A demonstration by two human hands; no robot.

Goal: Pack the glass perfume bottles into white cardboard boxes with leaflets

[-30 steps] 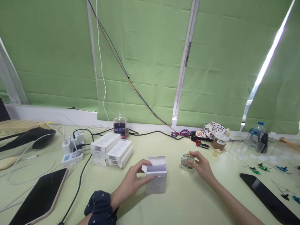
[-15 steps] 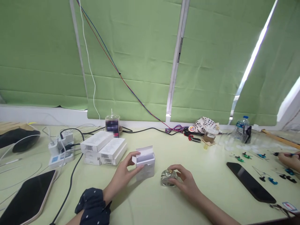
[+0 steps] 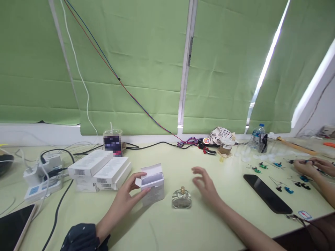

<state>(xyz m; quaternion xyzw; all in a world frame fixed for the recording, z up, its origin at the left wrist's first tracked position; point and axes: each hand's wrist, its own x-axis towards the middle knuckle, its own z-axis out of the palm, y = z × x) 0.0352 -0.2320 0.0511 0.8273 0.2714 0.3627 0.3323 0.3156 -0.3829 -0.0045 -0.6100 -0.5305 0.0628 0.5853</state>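
Observation:
Between the thumb and fingers of my left hand (image 3: pixel 127 191) is a small white box (image 3: pixel 154 192), upright on the table with its top flap raised. Its inside shows only in part. To the right of the box stands a rounded glass perfume bottle (image 3: pixel 181 199) with a small gold neck on top. My right hand (image 3: pixel 206 184) hovers just right of the bottle, apart from it, fingers spread and nothing in them.
White boxes (image 3: pixel 90 164) are stacked at left, beside a power strip (image 3: pixel 43 183) with cables. A black phone (image 3: pixel 267 193) lies at right near small blue and green parts. Another person's hands (image 3: pixel 309 168) work at the far right. A drink cup (image 3: pixel 113 142) stands behind.
My right hand has let go of the perfume bottle and moved away to its right. The bottle now stands alone. My left hand still holds the box. The view has turned to the right.

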